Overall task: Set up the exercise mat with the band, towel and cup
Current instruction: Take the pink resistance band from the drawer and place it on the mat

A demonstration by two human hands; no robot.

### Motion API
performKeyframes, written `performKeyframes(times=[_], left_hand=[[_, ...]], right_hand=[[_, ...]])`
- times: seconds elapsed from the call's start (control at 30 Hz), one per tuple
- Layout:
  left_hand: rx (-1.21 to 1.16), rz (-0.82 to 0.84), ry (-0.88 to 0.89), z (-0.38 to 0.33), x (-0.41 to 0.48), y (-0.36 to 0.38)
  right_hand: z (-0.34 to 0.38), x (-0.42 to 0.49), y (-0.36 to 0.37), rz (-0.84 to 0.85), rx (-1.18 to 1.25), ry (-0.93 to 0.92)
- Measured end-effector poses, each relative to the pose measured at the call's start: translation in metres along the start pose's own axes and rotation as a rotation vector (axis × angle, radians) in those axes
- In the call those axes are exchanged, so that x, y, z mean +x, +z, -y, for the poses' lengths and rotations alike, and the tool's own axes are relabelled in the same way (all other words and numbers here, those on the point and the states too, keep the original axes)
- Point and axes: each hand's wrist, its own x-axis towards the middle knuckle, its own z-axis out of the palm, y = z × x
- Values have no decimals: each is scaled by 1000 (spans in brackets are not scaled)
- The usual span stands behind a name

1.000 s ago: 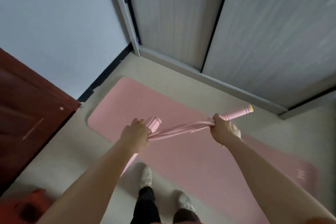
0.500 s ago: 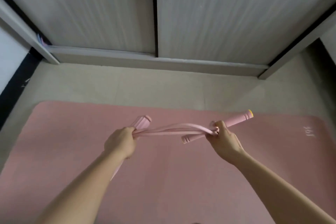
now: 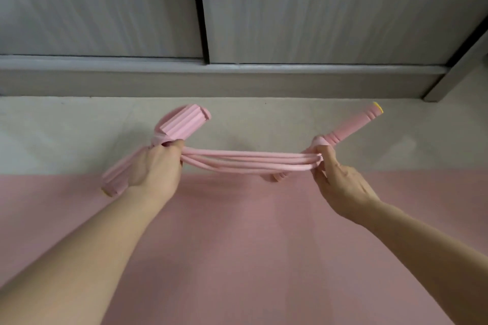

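A pink exercise mat (image 3: 250, 232) lies flat on the floor and fills the lower half of the view. Above its far edge I hold a pink resistance band (image 3: 248, 159) stretched between both hands, its several tubes sagging slightly in the middle. My left hand (image 3: 154, 169) is shut on the end with the ribbed foam pedals (image 3: 182, 124). My right hand (image 3: 338, 179) pinches the other end beside the pink bar handle with a yellow cap (image 3: 355, 124). No towel or cup is in view.
Pale floor (image 3: 66, 129) runs between the mat and a grey sliding wardrobe (image 3: 303, 8) with a raised base rail (image 3: 211, 79) straight ahead. A grey frame post (image 3: 459, 60) stands at the right.
The view has dropped closer to the mat and floor. My hands have drawn further apart, pulling the band out wider. Both grips stay the same.
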Motion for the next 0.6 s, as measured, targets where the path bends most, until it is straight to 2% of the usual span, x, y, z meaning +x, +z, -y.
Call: performKeyframes(times=[0.1, 0.17, 0.27, 0.37, 0.4, 0.5, 0.6], left_hand=[[-41, 7, -26, -1, 22, 35], [-172, 48, -13, -3, 33, 50], [-340, 215, 3, -12, 33, 78], [-372, 389, -83, -24, 6, 121], [-336, 377, -103, -29, -6, 135], [-210, 133, -108, -37, -31, 156], [-230, 6, -105, -38, -33, 158]], right_hand=[[-8, 15, 13, -101, -21, -44], [-8, 24, 17, -129, -14, -63], [-6, 38, 20, -179, 53, -63], [-9, 57, 20, -227, 61, -71], [-10, 64, 20, -252, 62, -70], [-13, 88, 24, -342, 181, -9], [-22, 105, 37, -367, 319, 83]])
